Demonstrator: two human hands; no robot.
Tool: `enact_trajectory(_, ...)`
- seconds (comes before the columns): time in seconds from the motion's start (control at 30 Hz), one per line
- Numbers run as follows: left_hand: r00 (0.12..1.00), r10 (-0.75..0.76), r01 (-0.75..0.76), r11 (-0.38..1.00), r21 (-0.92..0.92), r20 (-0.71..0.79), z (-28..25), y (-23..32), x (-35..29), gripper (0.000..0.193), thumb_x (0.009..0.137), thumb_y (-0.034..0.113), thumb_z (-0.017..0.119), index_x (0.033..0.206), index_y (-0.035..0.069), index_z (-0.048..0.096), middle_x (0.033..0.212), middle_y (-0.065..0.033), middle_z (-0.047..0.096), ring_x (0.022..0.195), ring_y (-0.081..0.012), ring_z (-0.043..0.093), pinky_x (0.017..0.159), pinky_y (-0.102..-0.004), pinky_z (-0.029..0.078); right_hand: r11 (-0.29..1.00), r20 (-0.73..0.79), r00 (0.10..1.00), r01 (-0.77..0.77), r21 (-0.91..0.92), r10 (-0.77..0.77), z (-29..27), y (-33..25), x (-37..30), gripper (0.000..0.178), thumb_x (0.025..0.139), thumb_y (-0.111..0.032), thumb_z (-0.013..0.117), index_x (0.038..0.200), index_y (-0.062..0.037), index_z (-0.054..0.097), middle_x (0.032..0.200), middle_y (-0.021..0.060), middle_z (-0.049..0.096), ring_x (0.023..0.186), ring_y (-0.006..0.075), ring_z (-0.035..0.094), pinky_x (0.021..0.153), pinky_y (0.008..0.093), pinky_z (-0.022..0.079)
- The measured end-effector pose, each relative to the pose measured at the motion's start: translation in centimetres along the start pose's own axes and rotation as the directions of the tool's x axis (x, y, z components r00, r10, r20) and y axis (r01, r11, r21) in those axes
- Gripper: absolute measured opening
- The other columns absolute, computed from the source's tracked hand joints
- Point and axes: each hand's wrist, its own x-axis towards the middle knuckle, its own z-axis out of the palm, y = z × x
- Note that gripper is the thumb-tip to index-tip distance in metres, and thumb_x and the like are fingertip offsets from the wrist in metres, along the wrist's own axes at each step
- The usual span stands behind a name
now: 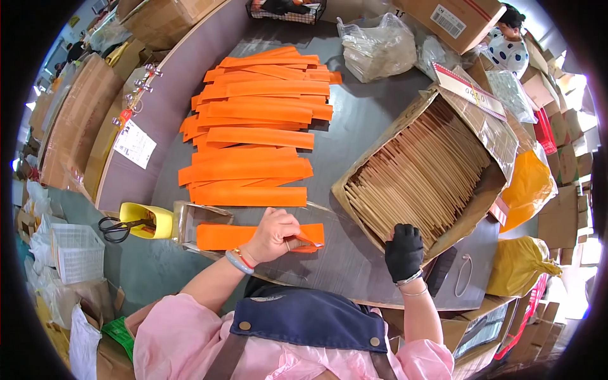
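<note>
Thumb and fingers of the bare left hand [273, 237] are pinched together on the right end of an orange strip [218, 237], which is laid along the near edge of the table [373, 269]. The black-gloved right hand [404, 252] is held with its fingers curled at the near corner of a cardboard box [350, 204]; whether anything is gripped by it cannot be told. Thin brown pieces [418, 171] are packed upright in rows inside that box, towards the right edge. Between the left strip and the far edge, a long pile of orange strips [253, 168] is spread in overlapping layers. Near the far edge a clear plastic bag [378, 47] is placed, and a white cord [464, 276] is left by the near right corner. By the near left corner, black scissors [115, 229] are kept in a yellow cup [163, 223]
</note>
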Motion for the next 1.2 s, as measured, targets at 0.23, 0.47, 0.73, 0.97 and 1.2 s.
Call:
enact_trajectory(0.23, 1.0, -0.025, 0.025, 0.998, 0.056, 0.003, 0.4, 0.4, 0.1, 0.022, 0.071, 0.023, 0.085, 0.08, 0.012, 0.068, 0.082, 0.001, 0.061, 0.079, -0.0195, 0.056, 0.081, -0.0354, 0.037, 0.983, 0.025, 0.999, 0.031, -0.179, -0.027, 0.2, 0.0, 0.2, 0.025, 0.073, -0.017, 0.071, 0.091, -0.0092, 0.055, 0.088, 0.0112, 0.057, 0.086, 0.0318, 0.058, 0.071, 0.0435, 0.048)
enact_trajectory(0.47, 0.996, -0.084, 0.084, 0.996, 0.037, -0.01, 0.4, 0.1, 0.2, 0.027, 0.067, 0.024, 0.087, 0.082, 0.013, 0.067, 0.08, 0.001, 0.06, 0.079, -0.0195, 0.056, 0.079, -0.034, 0.036, 0.992, 0.024, 1.0, 0.022, -0.125, -0.019, -1.0, -0.2, 0.8, 0.021, 0.076, -0.013, 0.067, 0.091, -0.009, 0.054, 0.087, 0.0103, 0.057, 0.086, 0.0318, 0.058, 0.073, 0.0442, 0.047)
enact_trajectory(0.73, 0.999, -0.02, 0.02, 1.0, -0.002, -0.037, 0.3, -0.5, -0.1, 0.023, 0.073, 0.019, 0.082, 0.076, 0.012, 0.06, 0.081, 0.0012, 0.059, 0.078, -0.0201, 0.054, 0.078, -0.0347, 0.036, 0.911, 0.071, 0.967, 0.203, 0.358, -0.243, -5.4, -3.2, -1.3, 0.025, 0.078, -0.004, 0.064, 0.103, -0.0092, 0.062, 0.087, 0.0123, 0.061, 0.084, 0.0353, 0.059, 0.072, 0.0452, 0.045)
enact_trajectory(0.97, 0.994, 0.103, -0.106, 0.989, 0.1, 0.039, 0.5, 2.7, 1.7, 0.019, 0.075, 0.023, 0.079, 0.08, 0.013, 0.064, 0.081, 0.0014, 0.061, 0.078, -0.0197, 0.057, 0.078, -0.0349, 0.038, 0.91, 0.201, 0.936, 0.202, 0.361, -0.288, -4.1, -5.4, -1.2, 0.032, 0.075, -0.006, 0.068, 0.107, -0.0116, 0.067, 0.087, 0.0144, 0.063, 0.077, 0.0367, 0.063, 0.066, 0.0475, 0.049)
enact_trajectory(1.2, 0.965, 0.255, -0.259, 0.899, 0.354, 0.059, -1.0, 4.8, 3.5, 0.011, 0.076, 0.018, 0.069, 0.084, 0.012, 0.065, 0.08, 0.0002, 0.062, 0.076, -0.0179, 0.062, 0.069, -0.0352, 0.045, 0.767, 0.115, 0.993, -0.056, 0.639, -0.024, -4.1, -4.9, -0.2, 0.052, 0.097, -0.018, 0.058, 0.143, 0.0016, 0.045, 0.138, 0.0213, 0.053, 0.129, 0.0349, 0.05, 0.102, 0.042, 0.043)
